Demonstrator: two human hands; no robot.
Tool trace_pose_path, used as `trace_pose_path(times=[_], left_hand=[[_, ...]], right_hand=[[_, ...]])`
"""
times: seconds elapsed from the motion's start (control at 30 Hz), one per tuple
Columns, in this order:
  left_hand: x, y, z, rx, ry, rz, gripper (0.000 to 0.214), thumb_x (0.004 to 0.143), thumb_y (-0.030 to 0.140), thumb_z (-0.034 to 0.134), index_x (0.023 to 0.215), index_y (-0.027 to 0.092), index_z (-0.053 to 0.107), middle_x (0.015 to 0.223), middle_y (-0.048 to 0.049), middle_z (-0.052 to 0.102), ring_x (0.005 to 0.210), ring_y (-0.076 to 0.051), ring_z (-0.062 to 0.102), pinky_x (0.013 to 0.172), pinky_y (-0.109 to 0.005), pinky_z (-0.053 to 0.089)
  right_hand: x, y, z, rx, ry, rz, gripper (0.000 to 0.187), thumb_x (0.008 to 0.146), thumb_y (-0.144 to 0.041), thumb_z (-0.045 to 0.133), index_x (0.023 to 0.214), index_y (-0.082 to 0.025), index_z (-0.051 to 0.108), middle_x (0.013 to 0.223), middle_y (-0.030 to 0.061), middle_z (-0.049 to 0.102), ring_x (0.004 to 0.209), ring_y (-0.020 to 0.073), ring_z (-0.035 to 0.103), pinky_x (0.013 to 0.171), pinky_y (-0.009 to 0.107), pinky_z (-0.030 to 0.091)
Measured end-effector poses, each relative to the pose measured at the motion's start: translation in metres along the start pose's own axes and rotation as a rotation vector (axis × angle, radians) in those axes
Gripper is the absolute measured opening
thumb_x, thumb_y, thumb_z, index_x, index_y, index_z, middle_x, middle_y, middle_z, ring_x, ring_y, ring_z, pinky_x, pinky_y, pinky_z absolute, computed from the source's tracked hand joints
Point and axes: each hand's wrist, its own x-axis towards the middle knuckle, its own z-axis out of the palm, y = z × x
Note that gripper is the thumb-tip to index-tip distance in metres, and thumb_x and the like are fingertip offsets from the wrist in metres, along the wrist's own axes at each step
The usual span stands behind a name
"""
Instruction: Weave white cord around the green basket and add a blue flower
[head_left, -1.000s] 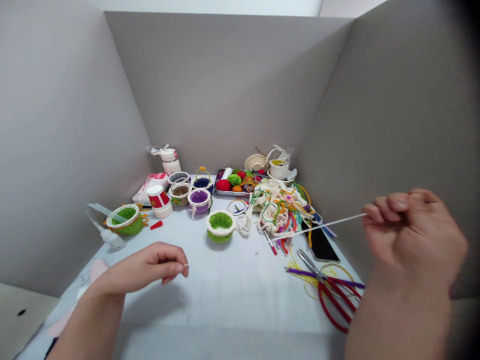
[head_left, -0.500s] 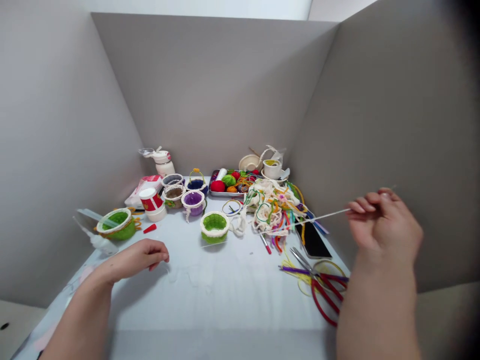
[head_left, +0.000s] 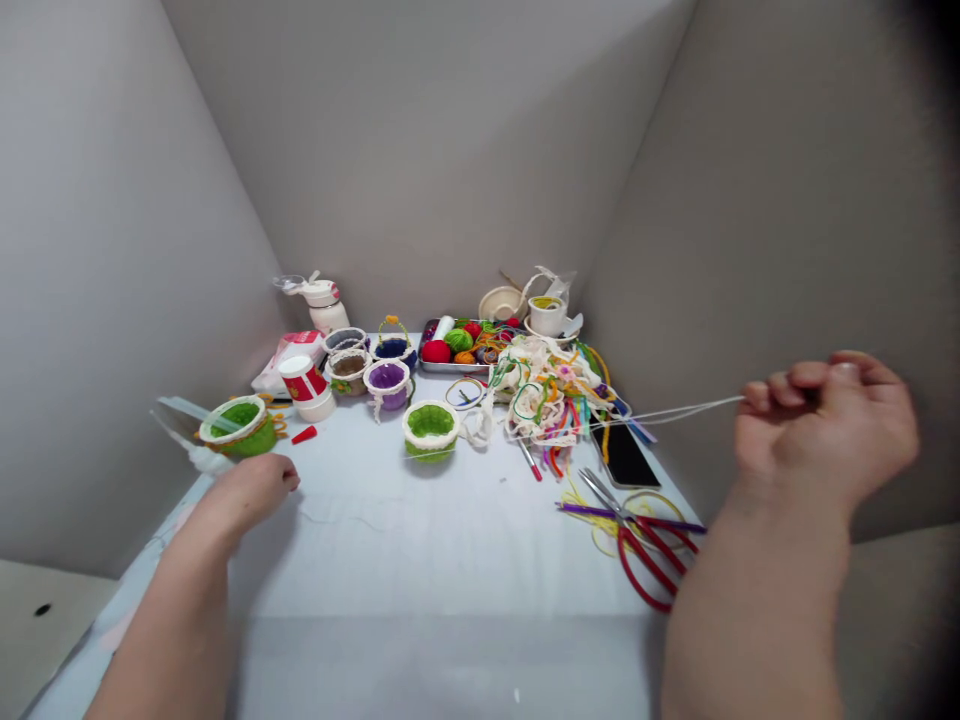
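My right hand is raised at the right, fingers pinched on a thin white cord that runs left into the tangled pile of cords. My left hand rests low over the white table at the left, fingers curled, close to a green woven basket; a thin thread lies on the table beside it, and I cannot see whether the fingers hold it. Another green basket stands in the middle.
Red-handled scissors and coloured pipe cleaners lie at the right front, beside a dark phone. Small baskets, a red-and-white cup, a tray of yarn balls and a cup stand at the back. Grey partition walls enclose the table.
My left hand has slid left and back toward the green basket at the left. My right hand still pinches the white cord, which now stretches further to the right.
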Motion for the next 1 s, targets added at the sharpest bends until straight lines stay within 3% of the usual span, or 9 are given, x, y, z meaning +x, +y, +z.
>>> trace_pose_path(times=[0.23,0.33,0.47,0.53,0.6,0.7,0.77,0.87,1.0], left_hand=[[-0.01,0.009,-0.005,-0.002,-0.049,0.027,0.025,0.076,0.029,0.047,0.078,0.019,0.07,0.074,-0.0075,0.071,0.069,-0.022,0.063,0.06,-0.028,0.039],[-0.028,0.027,-0.015,-0.092,-0.194,0.228,0.026,0.078,0.029,0.047,0.08,0.021,0.071,0.076,-0.0032,0.071,0.07,-0.02,0.063,0.063,-0.026,0.042],[-0.058,0.049,-0.034,-0.296,-0.497,0.598,0.026,0.084,0.03,0.051,0.092,0.025,0.075,0.088,-0.0011,0.074,0.081,-0.017,0.065,0.072,-0.022,0.047],[-0.065,0.056,-0.041,-0.329,-0.559,0.73,0.025,0.085,0.034,0.055,0.097,0.026,0.075,0.096,-0.0022,0.074,0.088,-0.017,0.066,0.078,-0.022,0.048],[-0.066,0.063,-0.042,-0.292,-0.46,0.697,0.025,0.084,0.037,0.058,0.101,0.027,0.074,0.104,-0.0022,0.073,0.093,-0.019,0.065,0.082,-0.023,0.048],[-0.063,0.085,-0.033,-0.182,-0.187,0.527,0.023,0.084,0.037,0.056,0.088,0.023,0.074,0.095,-0.003,0.073,0.085,-0.019,0.065,0.076,-0.025,0.048],[-0.063,0.113,-0.021,-0.205,-0.076,0.616,0.021,0.086,0.032,0.053,0.089,0.022,0.072,0.096,-0.0034,0.072,0.084,-0.018,0.064,0.077,-0.025,0.047],[-0.064,0.168,0.002,-0.248,-0.039,0.829,0.02,0.087,0.022,0.053,0.097,0.02,0.07,0.098,-0.0048,0.071,0.088,-0.018,0.064,0.082,-0.027,0.046],[-0.044,0.235,0.04,-0.298,0.096,0.796,0.022,0.087,0.016,0.053,0.106,0.015,0.065,0.106,-0.012,0.065,0.099,-0.023,0.061,0.087,-0.032,0.045]], right_hand=[[-0.002,-0.009,0.002,0.03,0.008,-0.006,0.043,0.083,0.008,0.025,0.074,-0.02,0.057,0.054,-0.0061,0.044,0.039,0.0069,0.034,0.039,0.02,0.025],[-0.005,-0.014,0.004,0.04,-0.045,-0.021,0.043,0.083,0.008,0.026,0.075,-0.02,0.058,0.054,-0.0058,0.044,0.039,0.007,0.034,0.039,0.02,0.025],[-0.009,-0.02,0.006,0.045,-0.096,-0.036,0.042,0.083,0.007,0.025,0.076,-0.02,0.057,0.054,-0.005,0.045,0.04,0.0077,0.032,0.038,0.02,0.026],[-0.01,-0.023,0.005,0.042,-0.091,-0.034,0.04,0.083,0.006,0.026,0.076,-0.019,0.056,0.054,-0.0051,0.043,0.041,0.0079,0.031,0.038,0.019,0.026],[-0.011,-0.025,0.005,0.042,-0.093,-0.034,0.038,0.082,0.005,0.028,0.077,-0.019,0.056,0.055,-0.0051,0.043,0.042,0.0081,0.03,0.038,0.019,0.026],[-0.013,-0.028,0.007,0.034,-0.1,-0.027,0.031,0.08,0.002,0.036,0.077,-0.02,0.057,0.057,-0.0053,0.042,0.043,0.0077,0.03,0.039,0.019,0.027],[-0.017,-0.03,0.009,0.023,-0.105,-0.022,0.027,0.079,0.001,0.039,0.076,-0.02,0.057,0.057,-0.0058,0.041,0.043,0.0075,0.03,0.039,0.019,0.027],[-0.025,-0.035,0.013,0.02,-0.131,-0.021,0.024,0.079,-0.001,0.043,0.077,-0.02,0.057,0.057,-0.0061,0.041,0.043,0.0077,0.031,0.04,0.019,0.028],[-0.035,-0.04,0.018,0.046,-0.21,-0.023,0.02,0.079,-0.003,0.048,0.078,-0.02,0.058,0.058,-0.0058,0.042,0.044,0.0078,0.033,0.042,0.02,0.03]])
